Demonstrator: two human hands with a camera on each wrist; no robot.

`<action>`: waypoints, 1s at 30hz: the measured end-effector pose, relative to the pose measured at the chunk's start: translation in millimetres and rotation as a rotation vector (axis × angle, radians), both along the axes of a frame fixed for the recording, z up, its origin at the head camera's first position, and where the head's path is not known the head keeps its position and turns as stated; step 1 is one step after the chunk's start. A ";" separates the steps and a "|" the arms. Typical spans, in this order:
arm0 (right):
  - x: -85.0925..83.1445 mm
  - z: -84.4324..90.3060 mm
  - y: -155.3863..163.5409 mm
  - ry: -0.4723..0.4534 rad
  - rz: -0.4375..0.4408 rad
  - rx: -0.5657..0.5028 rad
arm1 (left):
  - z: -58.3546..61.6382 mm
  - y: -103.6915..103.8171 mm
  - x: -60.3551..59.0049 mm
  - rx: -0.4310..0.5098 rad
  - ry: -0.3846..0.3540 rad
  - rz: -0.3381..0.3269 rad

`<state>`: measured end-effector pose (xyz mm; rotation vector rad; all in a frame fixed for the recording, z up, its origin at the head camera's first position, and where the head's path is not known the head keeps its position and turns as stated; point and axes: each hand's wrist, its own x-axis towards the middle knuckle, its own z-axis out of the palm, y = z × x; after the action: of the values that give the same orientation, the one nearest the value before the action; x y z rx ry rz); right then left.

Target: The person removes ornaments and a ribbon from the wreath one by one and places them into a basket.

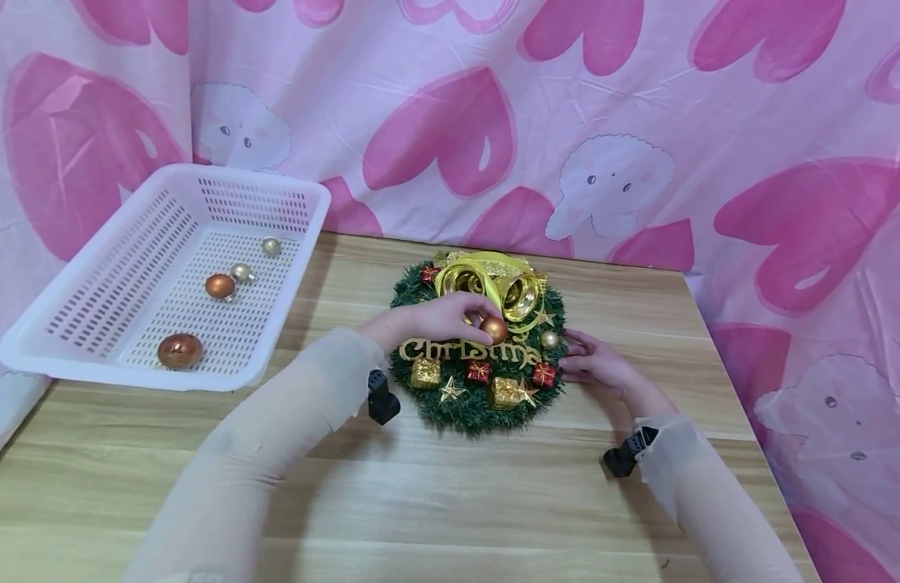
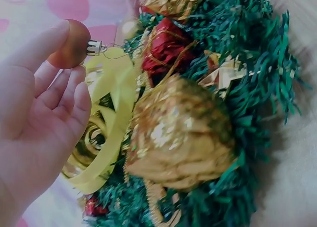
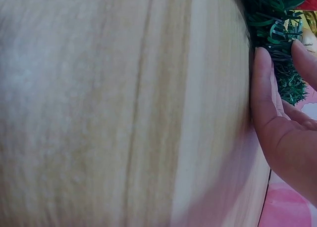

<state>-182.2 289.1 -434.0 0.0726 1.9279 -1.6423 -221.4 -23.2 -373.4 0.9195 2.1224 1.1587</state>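
Observation:
A green Christmas wreath [image 1: 479, 405] with gold bells, a yellow ribbon, small gift boxes and a gold "Christmas" sign lies on the wooden table [image 1: 450, 502]. My left hand [image 1: 482, 321] reaches over it and pinches a copper ball ornament [image 1: 494, 329] at the wreath's middle. In the left wrist view the fingertips [image 2: 59, 31] hold that ball [image 2: 74, 46] by its side, its silver cap pointing toward the ribbon. My right hand [image 1: 575, 357] rests against the wreath's right edge, and its straight fingers [image 3: 262, 88] touch the green needles [image 3: 277, 34].
A white perforated plastic basket [image 1: 92, 356] stands at the table's left, holding several copper and gold balls [image 1: 180, 350]. A pink heart-print cloth [image 1: 639, 121] hangs behind and beside the table. Bare wood stretches in front of the wreath.

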 end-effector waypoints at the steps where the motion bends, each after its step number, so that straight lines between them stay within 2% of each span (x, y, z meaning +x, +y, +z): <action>1: -0.1 0.1 -0.3 0.000 0.002 0.001 | 1.0 -2.0 -0.9 0.000 0.002 0.008; 8: -1.1 0.0 -0.6 0.014 0.011 0.022 | 14.5 -19.1 -7.9 0.016 0.045 0.065; 16: -1.5 -1.1 0.1 0.005 0.011 0.019 | 24.8 -36.1 -13.7 0.030 0.104 0.095; 30: -3.1 -3.4 0.9 0.002 0.013 0.019 | 36.4 -62.4 -14.2 0.053 0.050 0.165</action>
<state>-185.2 290.0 -437.4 0.0660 1.9416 -1.6170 -235.6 -85.6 -337.0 0.8172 2.2522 1.2910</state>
